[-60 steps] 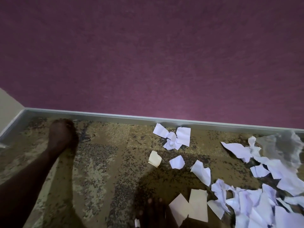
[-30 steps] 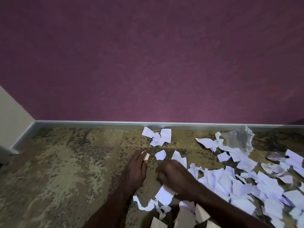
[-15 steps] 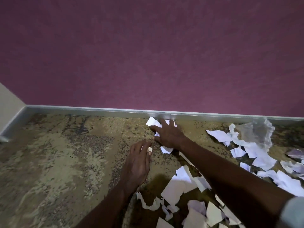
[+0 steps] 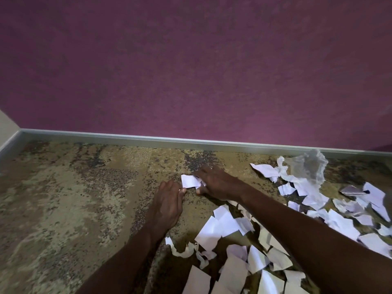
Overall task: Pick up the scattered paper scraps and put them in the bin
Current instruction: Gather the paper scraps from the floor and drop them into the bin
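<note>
The clean-up looks barely begun: the right hand (image 4: 218,183) covers and gathers a white scrap (image 4: 189,181) on the far carpet (image 4: 63,198), the left hand (image 4: 167,203) pinches a tiny bit, many paper scraps (image 4: 331,217) lie scattered right and near, and no bin shows.

This looks like a room in a home. A soft carpet (image 4: 70,200) with brown and tan blotches covers the floor. A dark purple wall (image 4: 191,66) stands behind it. A pale grey strip (image 4: 148,141) runs along the bottom of the wall, and a cream wall (image 4: 6,126) meets it in the left corner.
</note>
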`<state>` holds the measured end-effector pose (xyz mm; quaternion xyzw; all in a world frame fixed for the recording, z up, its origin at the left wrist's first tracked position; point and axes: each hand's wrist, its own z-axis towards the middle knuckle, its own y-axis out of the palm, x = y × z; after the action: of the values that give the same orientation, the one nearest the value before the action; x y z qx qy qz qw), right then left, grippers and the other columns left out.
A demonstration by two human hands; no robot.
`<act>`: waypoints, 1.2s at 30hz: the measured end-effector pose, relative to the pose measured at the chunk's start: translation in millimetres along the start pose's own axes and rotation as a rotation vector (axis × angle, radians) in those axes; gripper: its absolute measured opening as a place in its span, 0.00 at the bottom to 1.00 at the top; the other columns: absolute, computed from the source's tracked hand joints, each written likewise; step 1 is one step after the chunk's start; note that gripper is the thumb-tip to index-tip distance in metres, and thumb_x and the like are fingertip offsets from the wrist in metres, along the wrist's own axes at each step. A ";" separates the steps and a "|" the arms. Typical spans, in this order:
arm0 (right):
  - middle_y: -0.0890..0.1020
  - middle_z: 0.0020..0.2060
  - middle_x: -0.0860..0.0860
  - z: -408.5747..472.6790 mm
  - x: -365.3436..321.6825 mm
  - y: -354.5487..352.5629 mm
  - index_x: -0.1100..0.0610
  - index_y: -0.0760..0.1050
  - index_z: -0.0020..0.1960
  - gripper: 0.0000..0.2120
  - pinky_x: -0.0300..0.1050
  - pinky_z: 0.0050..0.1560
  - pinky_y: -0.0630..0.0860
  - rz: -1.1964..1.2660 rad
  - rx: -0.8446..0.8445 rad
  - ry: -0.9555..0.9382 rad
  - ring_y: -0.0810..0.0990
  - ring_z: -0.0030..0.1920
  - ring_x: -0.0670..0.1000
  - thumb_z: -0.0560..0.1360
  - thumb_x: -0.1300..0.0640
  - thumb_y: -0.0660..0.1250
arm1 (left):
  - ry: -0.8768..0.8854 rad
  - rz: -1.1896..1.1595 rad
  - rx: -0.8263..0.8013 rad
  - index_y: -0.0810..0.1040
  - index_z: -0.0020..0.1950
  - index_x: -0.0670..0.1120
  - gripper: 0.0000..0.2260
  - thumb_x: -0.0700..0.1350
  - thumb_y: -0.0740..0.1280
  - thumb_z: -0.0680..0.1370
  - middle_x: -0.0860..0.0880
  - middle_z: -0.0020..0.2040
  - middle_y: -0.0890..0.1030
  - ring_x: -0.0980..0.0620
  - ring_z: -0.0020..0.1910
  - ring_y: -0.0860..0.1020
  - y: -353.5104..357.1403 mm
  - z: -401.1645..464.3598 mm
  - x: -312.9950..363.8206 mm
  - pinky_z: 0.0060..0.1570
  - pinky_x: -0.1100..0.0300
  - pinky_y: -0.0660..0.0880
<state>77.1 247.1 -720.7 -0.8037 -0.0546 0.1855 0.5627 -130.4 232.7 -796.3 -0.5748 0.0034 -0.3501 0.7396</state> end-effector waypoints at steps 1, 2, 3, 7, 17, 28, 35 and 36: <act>0.66 0.69 0.56 -2.9 -2.0 2.6 0.49 0.56 0.78 0.29 0.58 0.60 0.72 -0.091 -0.004 -0.024 0.66 0.66 0.62 0.80 0.45 0.61 | -0.004 -0.002 0.001 0.73 0.47 0.44 0.10 0.46 0.56 0.84 0.48 0.42 0.72 0.49 0.42 0.67 0.3 0.1 -0.1 0.46 0.52 0.69; 0.65 0.70 0.56 -5.2 -3.7 5.8 0.46 0.52 0.79 0.28 0.59 0.56 0.74 -0.199 -0.002 -0.062 0.65 0.66 0.63 0.82 0.46 0.59 | -0.011 -0.003 0.002 0.72 0.47 0.45 0.10 0.46 0.56 0.83 0.48 0.42 0.72 0.49 0.42 0.67 0.4 0.1 0.0 0.46 0.52 0.69; 0.64 0.69 0.57 -6.4 -4.1 8.1 0.45 0.52 0.78 0.26 0.59 0.51 0.76 -0.286 0.000 -0.102 0.66 0.65 0.63 0.83 0.48 0.56 | -0.022 -0.004 -0.001 0.72 0.47 0.45 0.10 0.47 0.56 0.83 0.48 0.42 0.72 0.49 0.42 0.67 0.8 0.3 -0.3 0.46 0.53 0.69; 0.70 0.60 0.57 -0.6 2.5 14.1 0.49 0.68 0.66 0.23 0.55 0.44 0.75 -0.275 0.037 -0.142 0.71 0.59 0.60 0.81 0.40 0.44 | -0.041 -0.034 -0.028 0.73 0.48 0.45 0.13 0.50 0.53 0.84 0.49 0.43 0.73 0.49 0.44 0.68 0.8 0.4 -1.5 0.48 0.51 0.69; 0.80 0.46 0.58 -4.5 -14.3 1.5 0.61 0.80 0.46 0.06 0.54 0.46 0.77 0.204 0.134 0.011 0.79 0.46 0.57 0.76 0.63 0.64 | -0.071 -0.069 -0.032 0.73 0.46 0.47 0.14 0.53 0.54 0.83 0.50 0.42 0.75 0.49 0.43 0.69 -2.0 1.2 1.1 0.46 0.52 0.69; 0.87 0.43 0.54 -72.4 -25.9 -24.6 0.58 0.87 0.46 0.05 0.45 0.43 0.77 1.079 0.540 0.476 0.82 0.40 0.49 0.70 0.61 0.74 | -0.270 0.089 -0.333 0.72 0.47 0.46 0.22 0.58 0.47 0.82 0.41 0.46 0.77 0.39 0.47 0.74 -0.4 23.0 2.7 0.51 0.47 0.70; 0.86 0.38 0.58 -145.3 -39.4 0.2 0.56 0.85 0.37 0.10 0.55 0.52 0.80 1.636 0.617 0.609 0.84 0.40 0.57 0.73 0.67 0.71 | -0.362 -0.250 -0.469 0.81 0.51 0.47 0.28 0.67 0.53 0.78 0.47 0.52 0.83 0.48 0.48 0.79 -52.7 -5.5 73.5 0.48 0.57 0.71; 0.85 0.40 0.58 -155.2 -42.3 5.9 0.57 0.85 0.38 0.10 0.53 0.52 0.80 1.678 0.614 0.635 0.84 0.41 0.57 0.74 0.68 0.70 | -0.295 -0.182 -0.464 0.80 0.46 0.46 0.29 0.70 0.54 0.76 0.48 0.45 0.83 0.49 0.42 0.80 -57.4 -19.5 77.5 0.43 0.56 0.72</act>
<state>93.0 95.1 -669.9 -0.4103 0.7478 0.3085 0.4210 -109.4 170.4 -723.1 -0.7712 -0.0760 -0.3174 0.5465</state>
